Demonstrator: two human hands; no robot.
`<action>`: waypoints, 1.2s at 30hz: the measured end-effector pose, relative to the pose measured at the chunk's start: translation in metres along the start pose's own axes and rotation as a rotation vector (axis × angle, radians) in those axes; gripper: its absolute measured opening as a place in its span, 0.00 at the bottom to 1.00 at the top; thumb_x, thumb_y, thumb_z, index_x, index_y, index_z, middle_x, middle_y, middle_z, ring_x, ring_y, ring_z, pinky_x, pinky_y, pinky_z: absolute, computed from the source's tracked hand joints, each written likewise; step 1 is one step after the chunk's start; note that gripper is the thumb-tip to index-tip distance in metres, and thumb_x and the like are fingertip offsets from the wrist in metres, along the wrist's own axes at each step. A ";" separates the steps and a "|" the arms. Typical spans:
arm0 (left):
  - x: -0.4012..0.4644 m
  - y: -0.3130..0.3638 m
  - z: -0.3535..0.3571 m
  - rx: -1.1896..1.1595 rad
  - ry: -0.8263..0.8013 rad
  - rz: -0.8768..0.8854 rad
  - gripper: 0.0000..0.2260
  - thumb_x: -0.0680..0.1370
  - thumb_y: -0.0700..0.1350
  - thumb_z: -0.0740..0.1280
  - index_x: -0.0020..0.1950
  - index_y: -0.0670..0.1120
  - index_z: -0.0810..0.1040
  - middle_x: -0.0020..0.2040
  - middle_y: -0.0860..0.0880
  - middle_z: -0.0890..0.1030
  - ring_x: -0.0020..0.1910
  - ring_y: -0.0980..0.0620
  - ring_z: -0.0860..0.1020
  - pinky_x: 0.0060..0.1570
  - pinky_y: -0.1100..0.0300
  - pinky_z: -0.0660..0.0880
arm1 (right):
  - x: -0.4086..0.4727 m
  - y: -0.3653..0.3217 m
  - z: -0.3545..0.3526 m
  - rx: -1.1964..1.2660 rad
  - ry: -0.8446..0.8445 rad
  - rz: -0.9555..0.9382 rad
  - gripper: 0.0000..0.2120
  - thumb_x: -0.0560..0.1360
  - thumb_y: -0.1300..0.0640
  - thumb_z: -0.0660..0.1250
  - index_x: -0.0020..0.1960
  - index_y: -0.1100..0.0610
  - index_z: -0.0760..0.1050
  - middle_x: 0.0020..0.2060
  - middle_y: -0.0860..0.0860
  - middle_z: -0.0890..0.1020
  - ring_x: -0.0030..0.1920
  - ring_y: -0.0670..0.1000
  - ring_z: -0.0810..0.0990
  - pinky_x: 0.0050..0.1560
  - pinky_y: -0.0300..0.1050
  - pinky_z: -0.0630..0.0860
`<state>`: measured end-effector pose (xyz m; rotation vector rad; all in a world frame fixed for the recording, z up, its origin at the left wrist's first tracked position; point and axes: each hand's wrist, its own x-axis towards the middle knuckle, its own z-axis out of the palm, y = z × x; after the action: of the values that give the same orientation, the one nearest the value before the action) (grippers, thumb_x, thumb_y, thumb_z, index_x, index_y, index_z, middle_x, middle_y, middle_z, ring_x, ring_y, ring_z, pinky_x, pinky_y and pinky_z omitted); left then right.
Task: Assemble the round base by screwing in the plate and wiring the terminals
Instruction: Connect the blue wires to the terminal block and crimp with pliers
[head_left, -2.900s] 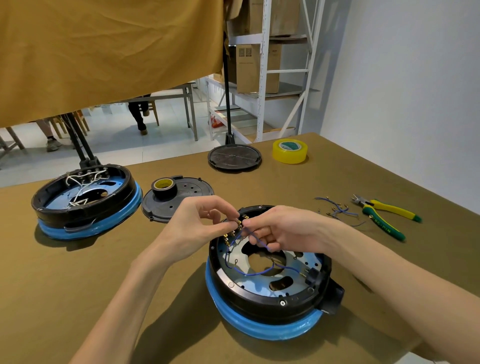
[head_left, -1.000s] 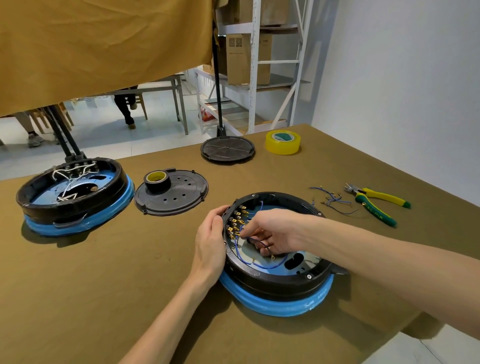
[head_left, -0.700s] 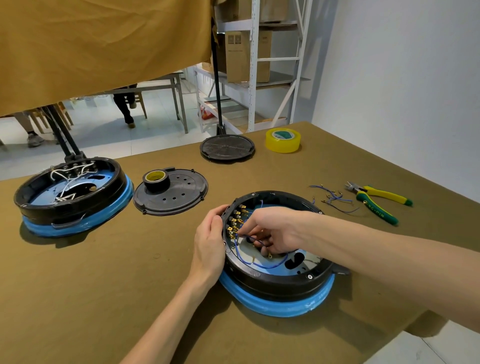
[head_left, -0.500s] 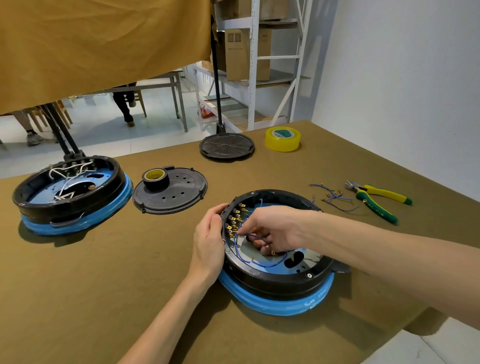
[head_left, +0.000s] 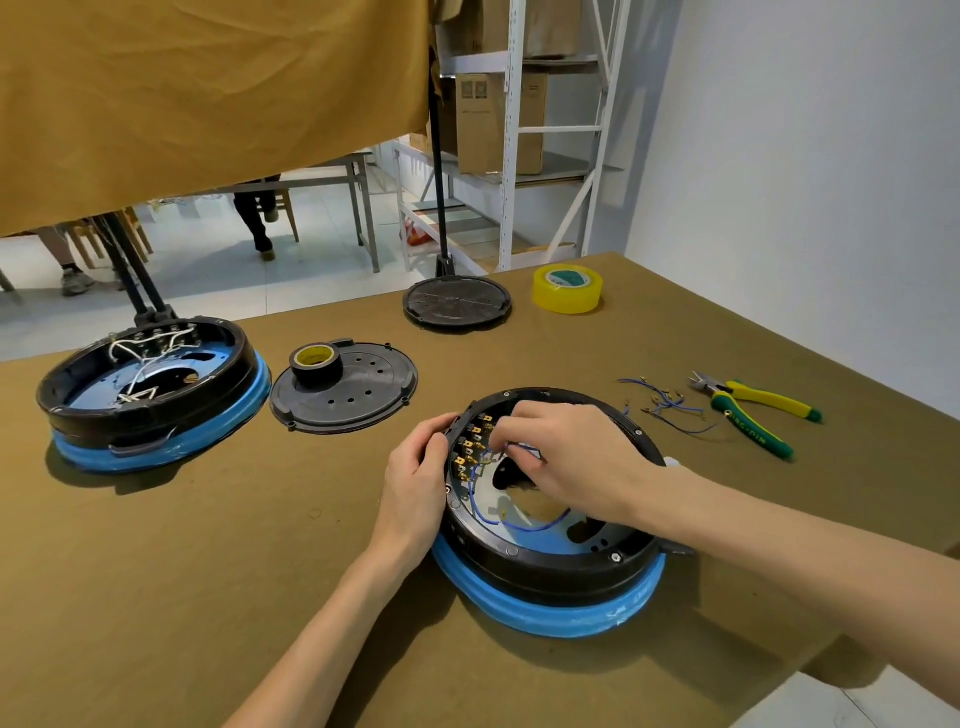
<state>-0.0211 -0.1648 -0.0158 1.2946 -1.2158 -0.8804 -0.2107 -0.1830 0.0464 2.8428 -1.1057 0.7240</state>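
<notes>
Blue-rimmed round black base (head_left: 545, 587) on an olive table (head_left: 208, 545).
Left hand (head_left: 415, 483) grips its rim; right hand (head_left: 566, 462) fingers pinch a thin blue wire (head_left: 519, 447) by brass terminals (head_left: 470, 447).

About three seconds ago both my hands pinched the blue wire (head_left: 524, 525) above the terminals. Now my left hand (head_left: 415, 483) has come down to grip the rim of the round base (head_left: 550, 577), and my right hand (head_left: 566, 462) has reached inside at the terminal row (head_left: 470, 447).
</notes>
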 end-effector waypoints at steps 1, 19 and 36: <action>0.000 0.000 0.000 -0.002 -0.004 0.003 0.14 0.87 0.43 0.56 0.67 0.51 0.79 0.57 0.55 0.84 0.56 0.61 0.81 0.55 0.62 0.78 | -0.001 0.000 0.000 0.034 -0.016 0.040 0.08 0.79 0.60 0.68 0.53 0.49 0.84 0.49 0.45 0.82 0.43 0.47 0.78 0.44 0.45 0.76; -0.002 0.042 -0.019 0.370 -0.106 0.309 0.07 0.82 0.52 0.67 0.56 0.57 0.84 0.51 0.63 0.83 0.59 0.60 0.77 0.65 0.44 0.72 | -0.002 -0.003 0.001 0.717 0.058 0.364 0.18 0.77 0.66 0.72 0.61 0.52 0.71 0.45 0.48 0.84 0.32 0.52 0.85 0.39 0.45 0.83; 0.004 0.053 -0.033 0.220 -0.427 0.339 0.18 0.76 0.45 0.77 0.65 0.58 0.81 0.50 0.57 0.86 0.53 0.55 0.85 0.55 0.70 0.76 | 0.013 0.001 -0.015 1.555 -0.133 0.848 0.11 0.78 0.68 0.69 0.60 0.64 0.81 0.38 0.56 0.82 0.31 0.46 0.75 0.32 0.37 0.74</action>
<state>0.0035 -0.1551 0.0408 1.0493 -1.8506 -0.8117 -0.2093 -0.1894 0.0645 3.1277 -2.7496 2.2833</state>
